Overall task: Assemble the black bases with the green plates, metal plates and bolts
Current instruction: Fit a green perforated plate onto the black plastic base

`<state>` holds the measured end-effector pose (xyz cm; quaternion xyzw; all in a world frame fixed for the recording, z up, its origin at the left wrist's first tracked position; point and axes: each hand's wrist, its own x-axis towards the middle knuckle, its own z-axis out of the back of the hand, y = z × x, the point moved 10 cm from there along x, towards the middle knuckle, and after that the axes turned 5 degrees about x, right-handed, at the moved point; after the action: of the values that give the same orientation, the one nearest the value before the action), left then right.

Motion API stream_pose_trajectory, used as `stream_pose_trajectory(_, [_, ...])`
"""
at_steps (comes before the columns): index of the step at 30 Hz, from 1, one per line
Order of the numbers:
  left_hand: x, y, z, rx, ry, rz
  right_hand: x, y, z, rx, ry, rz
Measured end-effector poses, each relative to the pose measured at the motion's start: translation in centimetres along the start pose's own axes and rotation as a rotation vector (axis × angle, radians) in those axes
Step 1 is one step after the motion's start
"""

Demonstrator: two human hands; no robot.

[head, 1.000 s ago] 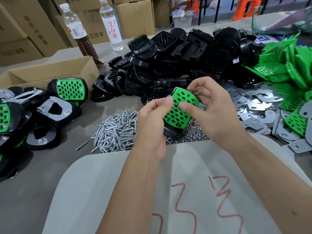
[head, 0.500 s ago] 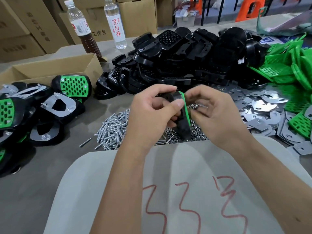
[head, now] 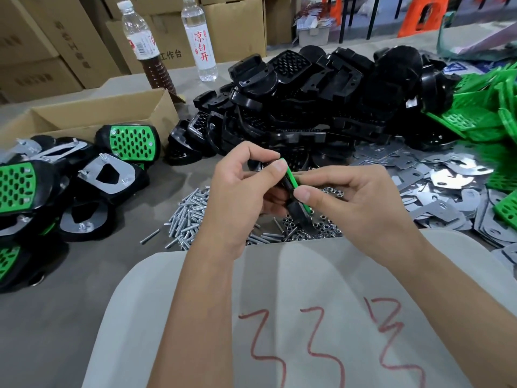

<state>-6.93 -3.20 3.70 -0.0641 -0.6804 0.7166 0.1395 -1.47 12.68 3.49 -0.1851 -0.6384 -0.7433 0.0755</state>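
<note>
Both hands hold one black base (head: 300,217) with a green plate (head: 291,179) on it, turned edge-on to me. My left hand (head: 240,191) grips its upper part, thumb on the top edge. My right hand (head: 352,197) pinches it from the right, thumb on the green edge. Below them lie a heap of bolts (head: 187,217) and a patch of small nuts (head: 321,228). Loose black bases (head: 321,107) are piled behind. Metal plates (head: 447,186) spread to the right, green plates (head: 486,107) at the far right.
Finished assemblies (head: 84,186) lie at the left in front of an open cardboard box (head: 92,113). Two bottles (head: 198,40) stand at the back by stacked cartons. A white sheet with red marks (head: 321,331) covers the near table edge.
The part was face-on with its green holed plate toward me; both hands have turned it edge-on. The hands have kept their grip and stayed over the nuts.
</note>
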Motion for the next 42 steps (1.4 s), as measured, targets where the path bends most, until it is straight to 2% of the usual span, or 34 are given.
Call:
stream_pose_trajectory(9, [0.0, 0.4, 0.3, -0.006, -0.064, 0.022, -0.3, 0.3, -0.2, -0.106, -0.039, 0.026])
stream_pose_trajectory(18, [-0.1, 0.5, 0.1, 0.032, -0.076, 0.011, -0.5, 0.9, -0.6, -0.112, -0.044, 0.094])
stream_pose_trajectory(25, [0.0, 0.8, 0.1, 0.144, -0.105, 0.018, -0.9, 2.0, -3.1, -0.433, 0.073, 0.230])
stream_pose_trajectory(28, [0.1, 1.1, 0.7, 0.090, -0.165, 0.014, -0.5, 1.6, -2.1, -0.216, 0.058, 0.132])
stream_pose_trajectory(31, [0.1, 1.4, 0.4, -0.102, -0.205, 0.047, 0.0, 0.5, 0.4, -0.061, -0.138, -0.003])
stream_pose_trajectory(32, [0.1, 1.3, 0.0, -0.141, -0.205, 0.038, 0.1, -0.5, 1.0, 0.040, -0.171, -0.086])
stream_pose_trajectory(34, [-0.1, 0.9, -0.6, -0.165, -0.205, 0.001, 0.0, -2.4, 0.4, 0.393, -0.153, -0.276])
stream_pose_trajectory(35, [-0.1, 0.8, -0.8, -0.171, -0.207, -0.013, -0.1, -2.7, 0.2, 0.508, -0.143, -0.315])
stream_pose_trajectory(38, [0.0, 1.1, -1.2, -0.209, -0.200, 0.003, -0.1, -2.7, 1.1, 0.559, -0.166, -0.289])
stream_pose_trajectory(42, [0.1, 2.4, -1.9, -0.159, -0.074, 0.127, 0.0, -3.0, 2.3, 0.421, -0.184, -0.276])
